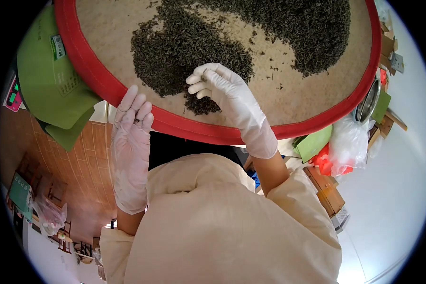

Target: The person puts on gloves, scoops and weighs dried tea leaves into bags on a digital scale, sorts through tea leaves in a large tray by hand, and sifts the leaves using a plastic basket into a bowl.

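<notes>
Red-rimmed tray (pixel 199 129) holds leaves (pixel 175 57) — v. dk, curled.

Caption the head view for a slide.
Gloved right hand over dark leaves on a red-rimmed tray, gloved left hand at its edge.

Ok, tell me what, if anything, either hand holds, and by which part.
Cannot be told: dark dried leaf bits show at the left hand, perhaps unheld; the right hand is curled, hiding any hold.

The gloved right hand (pixel 228 91) curls over dark leaves (pixel 194 47).
</notes>
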{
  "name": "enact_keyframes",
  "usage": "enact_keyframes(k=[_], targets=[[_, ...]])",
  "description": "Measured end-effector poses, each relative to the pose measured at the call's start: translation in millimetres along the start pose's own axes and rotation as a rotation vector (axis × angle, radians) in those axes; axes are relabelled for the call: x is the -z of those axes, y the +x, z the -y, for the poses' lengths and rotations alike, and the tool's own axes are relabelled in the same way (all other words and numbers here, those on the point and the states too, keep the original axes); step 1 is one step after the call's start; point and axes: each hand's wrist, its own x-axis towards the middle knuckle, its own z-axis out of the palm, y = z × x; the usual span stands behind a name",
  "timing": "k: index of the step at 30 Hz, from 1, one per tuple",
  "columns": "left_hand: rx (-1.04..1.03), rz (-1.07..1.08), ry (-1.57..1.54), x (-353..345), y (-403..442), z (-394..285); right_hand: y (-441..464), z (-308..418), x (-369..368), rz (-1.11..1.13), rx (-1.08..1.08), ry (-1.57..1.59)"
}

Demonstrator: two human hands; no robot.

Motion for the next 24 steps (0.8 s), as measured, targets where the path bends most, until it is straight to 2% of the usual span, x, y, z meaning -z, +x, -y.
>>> enact_keyframes(k=[8, 10, 14, 16, 24], targets=[[0.006, 0.011, -0.01, 4.0, -0.8, -2.2, -1.4, 7.5, -10.2, 0.081, -0.06, 0.279], [0.005, 0.017, -0.002, 4.5, -0.9, -2.3, -2.7, 8.1, -10.0, 0.178, -0.13, 0.638], [0.002, 0.006, 0.018, 1.4, -0.6, -0.5, -8.5, 5.1, -11.9, 0.115, -0.152, 0.668], [0.005, -0.001, 0.019, -0.8, -0.7, 0.5, -11.8, 2.4, -12.1, 0.066, -0.049, 0.367], [0.016, -0.052, 0.063, -3.7, -1.4, 2.1, -15.1, 0.7, -9.6, -0.037, -0.059, 0.325]])
